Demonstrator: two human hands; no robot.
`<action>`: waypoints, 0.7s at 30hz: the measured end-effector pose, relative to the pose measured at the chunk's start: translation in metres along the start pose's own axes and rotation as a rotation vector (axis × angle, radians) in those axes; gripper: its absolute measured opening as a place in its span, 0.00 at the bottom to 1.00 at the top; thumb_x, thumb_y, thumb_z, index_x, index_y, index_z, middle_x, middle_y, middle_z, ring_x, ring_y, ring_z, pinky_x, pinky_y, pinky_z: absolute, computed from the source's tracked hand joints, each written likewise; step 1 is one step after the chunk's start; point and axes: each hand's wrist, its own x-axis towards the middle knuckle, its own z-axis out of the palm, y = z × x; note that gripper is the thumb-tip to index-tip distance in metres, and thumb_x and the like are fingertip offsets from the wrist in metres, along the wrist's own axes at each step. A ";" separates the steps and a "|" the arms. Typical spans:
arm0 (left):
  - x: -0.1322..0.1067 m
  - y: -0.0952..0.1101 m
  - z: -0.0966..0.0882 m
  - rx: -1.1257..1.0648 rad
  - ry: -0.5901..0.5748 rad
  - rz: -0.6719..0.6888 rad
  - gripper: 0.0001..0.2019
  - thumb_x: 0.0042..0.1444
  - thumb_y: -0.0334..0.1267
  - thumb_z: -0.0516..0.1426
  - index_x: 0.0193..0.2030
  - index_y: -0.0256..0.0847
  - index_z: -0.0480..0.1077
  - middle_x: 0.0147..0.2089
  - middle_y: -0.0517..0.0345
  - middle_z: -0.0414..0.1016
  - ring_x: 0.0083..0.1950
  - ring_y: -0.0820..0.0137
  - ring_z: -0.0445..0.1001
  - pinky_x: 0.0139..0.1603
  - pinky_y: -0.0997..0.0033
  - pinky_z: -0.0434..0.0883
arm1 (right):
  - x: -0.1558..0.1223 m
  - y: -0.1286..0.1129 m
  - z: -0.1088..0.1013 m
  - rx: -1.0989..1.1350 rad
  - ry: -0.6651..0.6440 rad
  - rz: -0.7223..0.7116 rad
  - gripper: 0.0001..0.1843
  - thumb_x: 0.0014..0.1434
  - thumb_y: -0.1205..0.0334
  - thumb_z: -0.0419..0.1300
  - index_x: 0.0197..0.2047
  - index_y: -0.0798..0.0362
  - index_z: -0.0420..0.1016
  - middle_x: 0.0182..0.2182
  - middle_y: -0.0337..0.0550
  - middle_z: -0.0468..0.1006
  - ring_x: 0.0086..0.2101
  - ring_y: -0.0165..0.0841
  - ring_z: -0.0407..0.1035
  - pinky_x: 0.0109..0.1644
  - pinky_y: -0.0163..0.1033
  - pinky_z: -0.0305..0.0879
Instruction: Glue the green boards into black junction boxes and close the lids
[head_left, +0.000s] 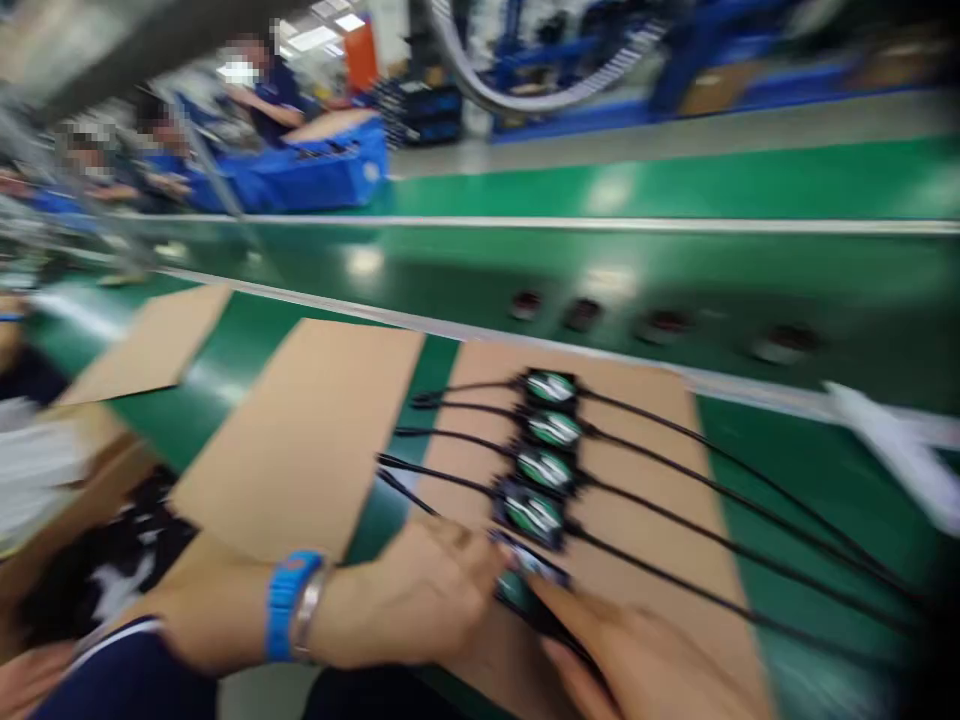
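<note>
Several small black modules with green-and-white labels (546,450) lie in a row on a brown cardboard sheet (645,500), each with black cables running left and right. My left hand (420,590), with a blue band at the wrist, and my right hand (637,660) meet at the nearest module (527,580) at the row's front end. Fingers of both hands pinch it against the cardboard. The picture is blurred by motion.
Two more cardboard sheets (315,430) lie to the left on the green conveyor belt (810,470). A metal rail (450,325) and a panel with round buttons (585,313) run behind. People in blue work at the far left beside a blue crate (315,170).
</note>
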 end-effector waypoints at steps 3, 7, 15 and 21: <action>0.026 0.010 -0.003 -0.316 0.117 0.114 0.18 0.59 0.32 0.50 0.57 0.34 0.63 0.47 0.47 0.71 0.45 0.63 0.71 0.44 0.64 0.72 | -0.031 -0.009 -0.021 0.087 -0.235 0.308 0.23 0.58 0.66 0.55 0.58 0.49 0.62 0.42 0.44 0.78 0.41 0.39 0.74 0.41 0.41 0.70; 0.039 -0.004 0.006 -0.451 0.202 0.409 0.09 0.60 0.31 0.50 0.44 0.37 0.69 0.46 0.48 0.72 0.46 0.62 0.70 0.48 0.61 0.69 | -0.027 -0.015 -0.027 0.230 -0.279 0.497 0.10 0.58 0.69 0.52 0.44 0.51 0.63 0.35 0.40 0.74 0.38 0.35 0.71 0.36 0.37 0.64; 0.041 -0.004 0.030 -0.492 0.317 0.472 0.13 0.64 0.27 0.47 0.50 0.34 0.68 0.53 0.50 0.74 0.52 0.66 0.70 0.55 0.61 0.63 | -0.036 -0.018 0.000 -0.044 -0.087 0.231 0.09 0.62 0.72 0.48 0.36 0.52 0.66 0.32 0.43 0.72 0.30 0.34 0.68 0.32 0.37 0.59; 0.037 0.000 0.031 -0.493 0.330 0.429 0.15 0.64 0.26 0.45 0.51 0.33 0.68 0.57 0.48 0.71 0.54 0.65 0.69 0.53 0.62 0.61 | -0.030 -0.013 0.011 0.060 0.018 0.470 0.14 0.68 0.65 0.42 0.32 0.52 0.63 0.23 0.40 0.71 0.23 0.31 0.67 0.27 0.35 0.57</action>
